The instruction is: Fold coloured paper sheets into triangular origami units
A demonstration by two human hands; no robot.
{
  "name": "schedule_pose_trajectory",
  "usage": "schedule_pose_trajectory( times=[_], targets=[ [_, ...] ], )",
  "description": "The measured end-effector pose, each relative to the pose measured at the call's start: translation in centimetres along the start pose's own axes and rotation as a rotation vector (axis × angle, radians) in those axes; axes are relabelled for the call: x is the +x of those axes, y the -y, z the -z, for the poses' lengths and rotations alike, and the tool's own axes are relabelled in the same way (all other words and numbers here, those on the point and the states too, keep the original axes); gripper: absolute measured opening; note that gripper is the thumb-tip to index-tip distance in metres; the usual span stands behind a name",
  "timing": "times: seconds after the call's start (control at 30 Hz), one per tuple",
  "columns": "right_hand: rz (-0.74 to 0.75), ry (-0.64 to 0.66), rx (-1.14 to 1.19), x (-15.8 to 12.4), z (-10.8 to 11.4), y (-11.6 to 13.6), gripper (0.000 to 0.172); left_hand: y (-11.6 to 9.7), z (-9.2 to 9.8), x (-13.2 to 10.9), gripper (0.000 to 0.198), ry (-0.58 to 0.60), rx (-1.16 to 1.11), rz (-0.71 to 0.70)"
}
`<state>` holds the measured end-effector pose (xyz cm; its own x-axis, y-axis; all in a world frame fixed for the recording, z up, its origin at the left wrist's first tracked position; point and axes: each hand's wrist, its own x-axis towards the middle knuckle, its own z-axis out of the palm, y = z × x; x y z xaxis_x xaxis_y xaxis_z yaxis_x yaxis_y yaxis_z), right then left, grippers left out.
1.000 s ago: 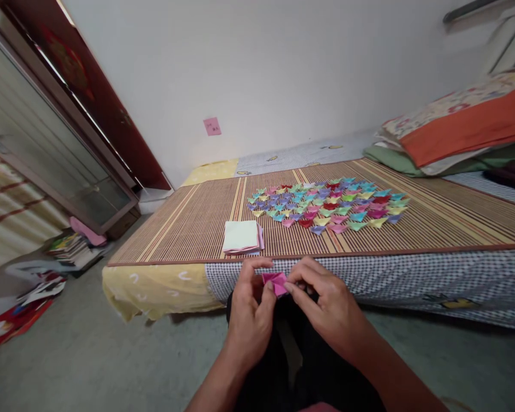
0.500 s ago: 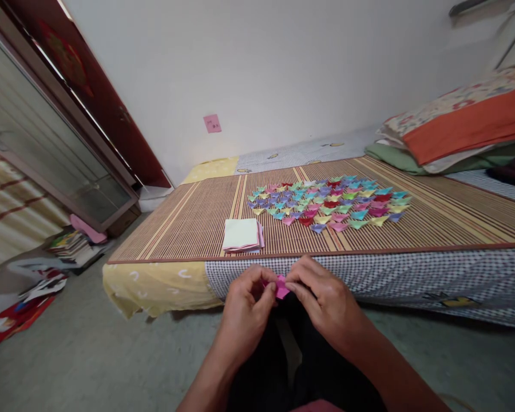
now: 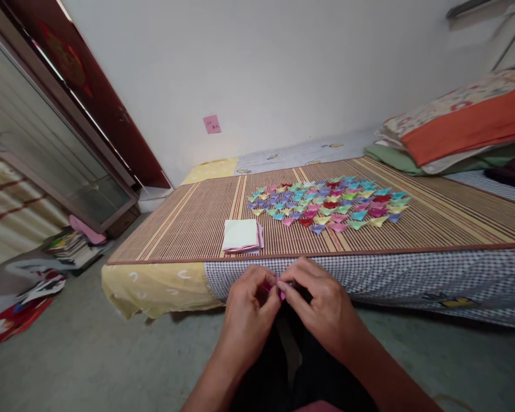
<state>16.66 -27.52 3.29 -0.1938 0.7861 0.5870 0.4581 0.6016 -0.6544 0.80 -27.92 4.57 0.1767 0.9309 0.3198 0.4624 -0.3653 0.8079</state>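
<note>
Pink folded paper (image 3: 282, 296) is held between two hands, just off the bed's near edge, and is mostly covered by fingers. At left, a stack of square sheets (image 3: 240, 234) is laid on a striped mat (image 3: 189, 217). Next, the paper's left part is pinched by the left hand (image 3: 249, 312), its thumb and fingers closed. The right part is nipped by the right hand (image 3: 324, 300), thumb and forefinger pressed together. Farther right, small folded paper pieces (image 3: 331, 205) are spread in rows, then pillows (image 3: 463, 126) are piled.
</note>
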Motion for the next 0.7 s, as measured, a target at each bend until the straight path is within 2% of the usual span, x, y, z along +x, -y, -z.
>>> schedule_pose_trajectory(
  times=[0.37,0.53,0.7],
  targets=[
    [-0.043,-0.117,-0.026,-0.2,-0.6,0.0,0.019,-0.2,-0.4,-0.3,0.018,-0.093,0.072,-0.058],
    [-0.062,-0.124,-0.040,-0.3,0.0,-0.3,0.017,-0.1,-0.5,-0.1,0.019,-0.136,0.061,-0.069],
    [-0.082,-0.077,-0.010,-0.2,0.5,-0.4,0.019,-0.1,-0.6,-0.3,0.018,-0.155,0.043,-0.077]
  ],
)
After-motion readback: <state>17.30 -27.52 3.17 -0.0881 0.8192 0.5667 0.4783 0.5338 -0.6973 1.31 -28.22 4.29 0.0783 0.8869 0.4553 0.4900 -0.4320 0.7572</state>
